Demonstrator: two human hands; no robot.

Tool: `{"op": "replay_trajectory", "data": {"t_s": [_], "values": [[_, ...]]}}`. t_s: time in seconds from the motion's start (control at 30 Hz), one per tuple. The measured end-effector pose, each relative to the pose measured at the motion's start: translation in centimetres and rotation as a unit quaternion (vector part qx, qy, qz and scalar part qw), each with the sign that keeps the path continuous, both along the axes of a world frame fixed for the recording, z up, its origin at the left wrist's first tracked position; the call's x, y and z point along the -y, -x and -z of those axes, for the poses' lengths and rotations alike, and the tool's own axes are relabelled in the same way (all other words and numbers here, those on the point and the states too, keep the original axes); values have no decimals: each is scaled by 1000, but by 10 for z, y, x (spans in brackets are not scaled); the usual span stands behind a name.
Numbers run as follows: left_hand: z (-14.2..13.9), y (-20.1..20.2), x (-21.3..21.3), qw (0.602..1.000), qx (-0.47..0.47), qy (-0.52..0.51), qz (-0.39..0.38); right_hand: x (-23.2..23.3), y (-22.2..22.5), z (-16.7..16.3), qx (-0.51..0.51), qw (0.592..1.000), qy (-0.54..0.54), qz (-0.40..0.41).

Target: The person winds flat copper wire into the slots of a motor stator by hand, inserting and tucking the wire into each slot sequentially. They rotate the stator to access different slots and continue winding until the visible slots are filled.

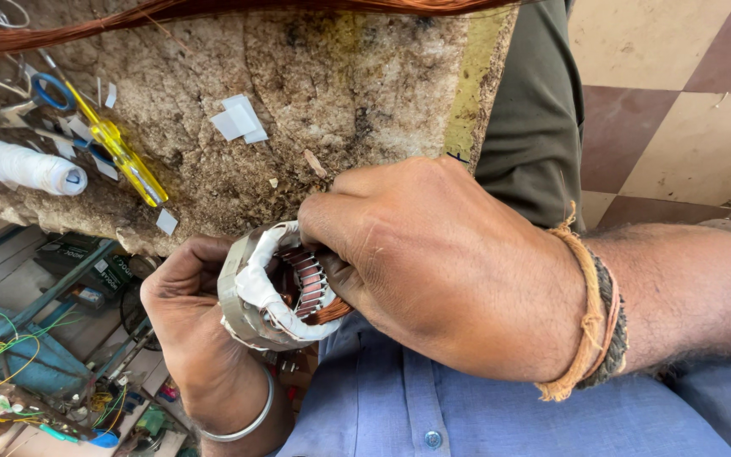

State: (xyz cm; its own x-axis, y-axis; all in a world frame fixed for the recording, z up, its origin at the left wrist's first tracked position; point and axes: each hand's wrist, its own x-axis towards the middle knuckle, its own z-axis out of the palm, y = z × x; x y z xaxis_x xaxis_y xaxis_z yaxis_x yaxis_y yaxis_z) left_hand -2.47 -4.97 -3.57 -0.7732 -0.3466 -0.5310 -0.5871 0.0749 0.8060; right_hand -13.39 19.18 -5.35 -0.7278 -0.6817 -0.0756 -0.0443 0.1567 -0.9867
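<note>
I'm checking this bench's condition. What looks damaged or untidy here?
The benchtop is badly worn: pitted, crumbling at its edge. White paper scraps lie loose on it beside a yellow screwdriver. The stator held in both hands shows nothing odd.

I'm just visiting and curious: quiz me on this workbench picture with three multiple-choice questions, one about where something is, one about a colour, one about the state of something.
1. Where does the spool of white thread lie?
A. on the worn bench top, beside the screwdriver
B. in the person's lap
C. on the tiled floor

2. What colour is the screwdriver handle?
A. red
B. yellow
C. black

3. How is the metal motor stator held?
A. lying alone on the bench
B. hanging from a wire
C. gripped by the left hand while the right hand reaches its fingers inside

Answers: 1 A, it rests on the bench. 2 B, clear yellow. 3 C, both hands are on it.
</note>
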Motion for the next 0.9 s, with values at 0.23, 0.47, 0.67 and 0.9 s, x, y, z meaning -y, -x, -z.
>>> {"op": "replay_trajectory", "data": {"t_s": [0.23,0.47,0.67,0.9], "values": [[0,-2,0,999,29,-26,-10,-1,-2,1,7,1000,-4,2],[10,-5,11,999,-9,14,33,3,6,-8,-22,999,-15,17],[8,-8,12,999,-24,9,46,6,7,-15,-23,1000,-16,7],[10,-4,18,998,-2,-51,39,11,6,-14,-71,996,-46,-2]]}}
